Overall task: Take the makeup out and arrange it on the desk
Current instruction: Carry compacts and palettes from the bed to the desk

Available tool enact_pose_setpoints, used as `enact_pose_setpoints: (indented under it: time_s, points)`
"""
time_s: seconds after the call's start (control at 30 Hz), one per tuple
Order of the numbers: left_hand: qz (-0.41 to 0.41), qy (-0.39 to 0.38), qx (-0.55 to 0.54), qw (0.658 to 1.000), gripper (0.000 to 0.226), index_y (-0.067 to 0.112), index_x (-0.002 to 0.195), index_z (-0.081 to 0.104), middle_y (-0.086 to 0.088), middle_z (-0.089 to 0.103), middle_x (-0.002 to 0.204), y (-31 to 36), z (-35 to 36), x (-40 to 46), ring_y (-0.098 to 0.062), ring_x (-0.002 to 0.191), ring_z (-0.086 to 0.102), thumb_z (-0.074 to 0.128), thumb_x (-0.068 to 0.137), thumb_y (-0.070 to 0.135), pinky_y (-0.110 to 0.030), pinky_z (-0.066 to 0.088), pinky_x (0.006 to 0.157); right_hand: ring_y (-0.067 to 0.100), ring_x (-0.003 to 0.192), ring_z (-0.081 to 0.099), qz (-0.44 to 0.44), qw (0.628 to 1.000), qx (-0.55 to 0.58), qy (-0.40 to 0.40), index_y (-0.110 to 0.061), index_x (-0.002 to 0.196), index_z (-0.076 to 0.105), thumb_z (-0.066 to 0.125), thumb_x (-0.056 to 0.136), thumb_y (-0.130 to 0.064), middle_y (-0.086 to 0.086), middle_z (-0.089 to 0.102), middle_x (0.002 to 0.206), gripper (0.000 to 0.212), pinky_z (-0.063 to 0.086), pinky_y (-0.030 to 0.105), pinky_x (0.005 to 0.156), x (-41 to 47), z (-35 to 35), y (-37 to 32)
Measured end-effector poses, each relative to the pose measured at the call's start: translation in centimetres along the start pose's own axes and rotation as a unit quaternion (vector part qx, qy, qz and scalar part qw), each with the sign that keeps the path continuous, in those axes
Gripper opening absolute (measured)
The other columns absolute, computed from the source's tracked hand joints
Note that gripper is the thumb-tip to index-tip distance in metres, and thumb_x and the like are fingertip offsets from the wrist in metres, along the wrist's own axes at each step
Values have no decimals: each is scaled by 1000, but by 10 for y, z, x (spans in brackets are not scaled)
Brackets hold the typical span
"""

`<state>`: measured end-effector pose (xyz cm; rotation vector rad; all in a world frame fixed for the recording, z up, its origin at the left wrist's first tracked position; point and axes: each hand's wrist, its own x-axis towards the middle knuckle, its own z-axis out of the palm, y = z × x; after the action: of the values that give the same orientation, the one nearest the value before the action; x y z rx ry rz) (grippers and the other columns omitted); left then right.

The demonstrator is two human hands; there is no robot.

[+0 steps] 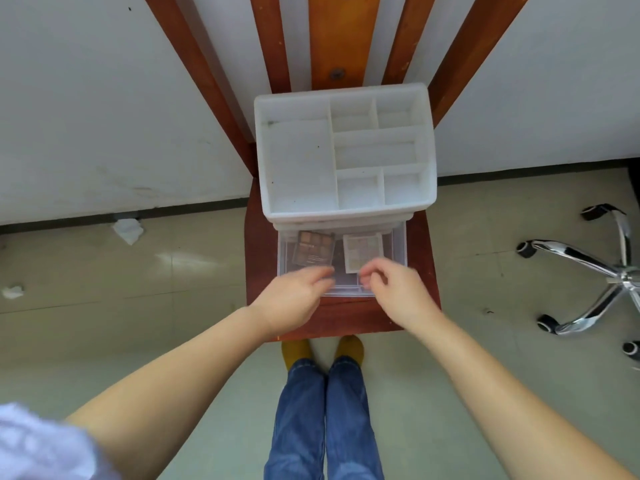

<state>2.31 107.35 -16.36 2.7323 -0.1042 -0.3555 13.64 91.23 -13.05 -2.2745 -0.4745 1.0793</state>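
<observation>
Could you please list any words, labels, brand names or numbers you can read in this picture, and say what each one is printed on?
Nothing here can be read for certain.
Dark eyeshadow palette in the clear drawer: a pale line of print crosses its lid, too small and blurred to read.
Light palette beside it: no print can be made out.
White organizer: no label or number shows.
</observation>
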Motion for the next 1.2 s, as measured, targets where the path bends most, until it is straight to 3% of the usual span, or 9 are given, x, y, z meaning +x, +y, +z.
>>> enact_pose_setpoints:
  time_s: [0.07,0.17,0.33,0.63,0.73,0.83,0.97,1.07,1.2]
  points:
    - [-105,-51,36,992,60,11,146,27,-12,30,150,-4,3,26,-29,138,31,48,90,7,-39,28,113,21,112,52,-105,974,-202,15,-13,122,55,45,96,-13,3,51,126,28,45,35,93,27,-8,6]
    - [-196,-97,127,967,80,15,150,1,-10,13,155,-13,7,58,-31,144,8,52,87,10,-42,2,117,33,139,24,-131,889,-434,-69,-14,136,38,56,91,-26,13,22,151,50,25,46,112,62,-4,17]
    - [-154,-89,171,969,76,9,149,6,-14,23,151,-25,16,61,-34,140,21,52,89,7,-42,13,116,33,138,25,-167,833,-526,-35,-13,138,34,63,86,-33,18,28,147,63,11,51,115,79,5,30]
    - [-164,-30,-62,984,84,17,148,19,-9,43,128,-2,-23,8,-26,118,41,59,78,43,-35,47,89,20,119,44,-153,958,-235,-68,-25,136,35,63,80,-45,2,45,130,66,41,34,97,11,-34,10]
    - [-172,-236,-210,933,92,25,148,16,-5,46,136,11,-19,-15,-22,121,47,56,69,52,-30,43,96,7,115,49,-101,967,-92,-215,-33,135,34,65,77,-46,-7,47,129,67,44,24,95,-25,-29,17]
    - [-196,-420,-187,866,94,22,150,4,-11,40,140,13,-6,-18,-27,124,44,57,77,49,-34,40,102,13,120,47,-55,940,-158,-297,-33,143,25,62,79,-46,-3,44,131,75,41,25,97,-35,-7,32]
    - [-234,-375,-225,868,89,17,148,10,-11,53,127,1,-7,0,-26,109,55,58,78,43,-39,47,95,25,124,45,-9,944,-208,-256,-23,151,11,59,84,-45,9,41,138,85,40,32,99,-10,-4,34]
    - [-232,-361,-269,862,100,26,148,-12,-9,66,105,-2,-13,12,-25,92,64,58,78,37,-40,51,89,26,127,42,0,949,-208,-236,-26,151,3,59,84,-45,10,36,142,90,40,32,99,7,-13,27]
    - [-227,-320,-237,889,103,30,146,-20,-13,53,115,-13,-23,36,-27,98,57,59,81,40,-36,47,90,32,129,40,1,957,-232,-176,-30,151,3,60,81,-45,14,36,141,91,40,39,101,38,-27,18]
